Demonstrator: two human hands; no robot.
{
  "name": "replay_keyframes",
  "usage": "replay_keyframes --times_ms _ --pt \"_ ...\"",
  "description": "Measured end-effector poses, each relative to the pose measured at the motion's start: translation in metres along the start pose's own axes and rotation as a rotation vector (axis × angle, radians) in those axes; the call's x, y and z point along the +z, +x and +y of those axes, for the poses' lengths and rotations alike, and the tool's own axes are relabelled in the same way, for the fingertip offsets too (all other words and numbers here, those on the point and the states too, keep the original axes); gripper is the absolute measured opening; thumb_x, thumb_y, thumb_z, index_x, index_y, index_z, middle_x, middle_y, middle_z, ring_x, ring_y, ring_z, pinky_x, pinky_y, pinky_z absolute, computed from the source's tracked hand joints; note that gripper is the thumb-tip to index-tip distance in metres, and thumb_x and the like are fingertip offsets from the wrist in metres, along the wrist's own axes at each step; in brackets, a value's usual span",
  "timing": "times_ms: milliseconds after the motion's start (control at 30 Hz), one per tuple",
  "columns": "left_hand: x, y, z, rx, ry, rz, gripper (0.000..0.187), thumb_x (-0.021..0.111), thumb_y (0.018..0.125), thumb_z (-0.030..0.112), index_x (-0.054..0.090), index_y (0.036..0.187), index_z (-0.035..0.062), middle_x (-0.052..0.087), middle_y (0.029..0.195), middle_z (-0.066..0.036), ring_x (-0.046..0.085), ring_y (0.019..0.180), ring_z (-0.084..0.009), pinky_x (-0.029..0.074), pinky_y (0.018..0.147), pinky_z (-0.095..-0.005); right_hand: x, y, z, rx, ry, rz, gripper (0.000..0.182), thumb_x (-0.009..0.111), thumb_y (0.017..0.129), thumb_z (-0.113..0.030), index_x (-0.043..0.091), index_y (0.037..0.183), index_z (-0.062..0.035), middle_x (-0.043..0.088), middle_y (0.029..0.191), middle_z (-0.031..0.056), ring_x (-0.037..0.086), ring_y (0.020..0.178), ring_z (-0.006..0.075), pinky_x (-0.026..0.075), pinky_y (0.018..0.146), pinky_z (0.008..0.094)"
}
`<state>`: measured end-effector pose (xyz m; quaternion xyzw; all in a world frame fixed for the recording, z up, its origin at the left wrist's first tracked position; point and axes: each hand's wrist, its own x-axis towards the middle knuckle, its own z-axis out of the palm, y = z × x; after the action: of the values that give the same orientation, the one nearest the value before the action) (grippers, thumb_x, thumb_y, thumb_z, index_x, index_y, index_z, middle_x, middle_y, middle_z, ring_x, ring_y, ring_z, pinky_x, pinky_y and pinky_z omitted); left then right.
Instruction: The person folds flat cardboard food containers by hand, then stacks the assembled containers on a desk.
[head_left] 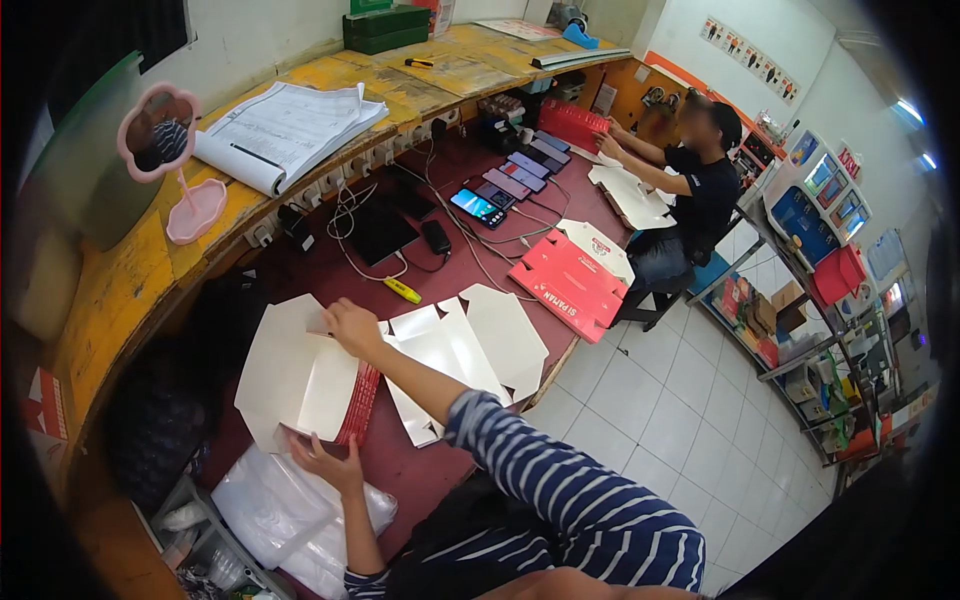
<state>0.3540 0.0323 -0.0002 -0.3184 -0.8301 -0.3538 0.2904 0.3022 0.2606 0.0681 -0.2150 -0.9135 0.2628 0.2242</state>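
Note:
A partly folded cardboard box (305,372), white inside with a red printed side wall, lies on the dark red desk in front of me. At its upper corner, my right hand (352,328) has its fingers closed on the wall and flap. My left hand (330,466) holds the lower corner of the same box, fingertips partly hidden behind the cardboard. Right beside it lies an unfolded white box blank (460,345) with its flaps spread. Farther along the desk is a red printed box blank (572,280).
Clear plastic bags (285,515) lie near my left arm. Several phones (478,207), cables and a yellow highlighter (402,290) are on the desk. Papers (285,130) and a pink mirror (165,150) stand on the upper shelf. A co-worker (690,165) handles a red box (575,125) at the far end.

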Motion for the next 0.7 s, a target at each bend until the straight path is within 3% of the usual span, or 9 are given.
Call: replay_keyframes --times_ms 33,100,167,233,333,467,533,600,700 --pt "0.001 -0.004 0.013 -0.034 0.205 0.11 0.062 0.07 0.065 0.025 0.035 0.114 0.0096 0.03 0.126 -0.021 0.028 0.117 -0.0405 0.023 0.095 -0.0526 -0.003 -0.009 0.01 0.012 0.129 0.219 0.026 0.042 0.083 -0.025 0.058 0.081 -0.0045 0.056 0.086 0.0131 0.054 0.08 0.0287 0.044 0.068 0.0385" --pt "0.023 -0.028 0.031 0.204 -0.02 0.012 0.059 0.064 0.069 0.027 0.036 0.118 0.0092 0.03 0.127 -0.021 0.025 0.119 -0.0384 0.018 0.096 -0.0527 -0.015 -0.044 0.033 0.059 0.308 0.492 0.021 0.041 0.083 -0.018 0.058 0.082 -0.0046 0.054 0.084 0.0106 0.052 0.076 0.0258 0.043 0.066 0.035" --pt "0.034 -0.025 0.078 0.263 -0.218 -0.63 0.064 0.066 0.066 0.031 0.039 0.12 0.0096 0.029 0.129 -0.019 0.024 0.121 -0.0366 0.02 0.097 -0.0513 -0.019 -0.089 0.059 0.346 0.579 0.499 0.028 0.035 0.088 -0.022 0.056 0.084 -0.0021 0.056 0.08 0.0138 0.055 0.075 0.0262 0.042 0.069 0.0333" --pt "0.075 -0.03 0.108 0.339 -0.341 -0.952 0.068 0.07 0.06 0.036 0.045 0.117 0.0088 0.028 0.131 -0.016 0.022 0.123 -0.0354 0.022 0.097 -0.0504 -0.026 -0.135 0.076 0.51 0.647 0.521 0.027 0.039 0.087 -0.02 0.057 0.085 -0.0005 0.057 0.079 0.0123 0.055 0.075 0.0219 0.042 0.069 0.0306" --pt "0.11 -0.035 0.121 0.419 -0.154 -1.058 0.076 0.073 0.054 0.042 0.046 0.117 0.0089 0.027 0.134 -0.014 0.02 0.124 -0.0362 0.024 0.097 -0.0494 -0.038 -0.201 0.09 0.504 0.644 0.593 0.026 0.04 0.088 -0.019 0.058 0.085 -0.0007 0.054 0.074 0.0045 0.048 0.064 0.0104 0.039 0.057 0.0228" --pt "0.112 -0.024 0.106 0.413 -0.323 -1.161 0.064 0.069 0.057 0.047 0.055 0.108 0.0108 0.035 0.129 -0.014 0.03 0.119 -0.0381 0.029 0.097 -0.0423 -0.054 -0.273 0.093 0.76 0.952 0.413 0.03 0.039 0.09 -0.024 0.057 0.081 -0.0023 0.051 0.064 0.0003 0.045 0.055 0.0058 0.035 0.05 0.0184" --pt "0.114 -0.017 0.099 0.521 -0.301 -0.998 0.045 0.058 0.071 0.045 0.06 0.098 0.0097 0.05 0.115 -0.014 0.043 0.11 -0.0341 0.036 0.091 -0.0385 -0.065 -0.291 0.09 0.827 1.095 0.287 0.03 0.039 0.09 -0.025 0.057 0.083 -0.0029 0.052 0.064 0.0007 0.047 0.055 0.0064 0.036 0.05 0.0183" --pt "0.11 0.005 0.11 0.14 -0.338 -1.304 0.032 0.047 0.081 0.037 0.061 0.089 0.009 0.058 0.092 -0.014 0.053 0.092 -0.0312 0.042 0.078 -0.0391 -0.068 -0.304 0.084 0.845 0.996 -0.248 0.034 0.037 0.09 -0.03 0.057 0.09 -0.0027 0.057 0.069 0.0028 0.053 0.06 0.0089 0.041 0.052 0.0194" --pt "0.077 0.034 0.139 -0.068 -0.676 -1.014 0.026 0.042 0.086 0.026 0.057 0.085 0.0037 0.058 0.078 -0.015 0.057 0.074 -0.0253 0.043 0.066 -0.0354 -0.085 -0.288 0.046 0.913 1.081 -0.554 0.043 0.035 0.09 -0.037 0.057 0.092 0.0002 0.062 0.077 0.0064 0.057 0.068 0.0124 0.045 0.058 0.0242"
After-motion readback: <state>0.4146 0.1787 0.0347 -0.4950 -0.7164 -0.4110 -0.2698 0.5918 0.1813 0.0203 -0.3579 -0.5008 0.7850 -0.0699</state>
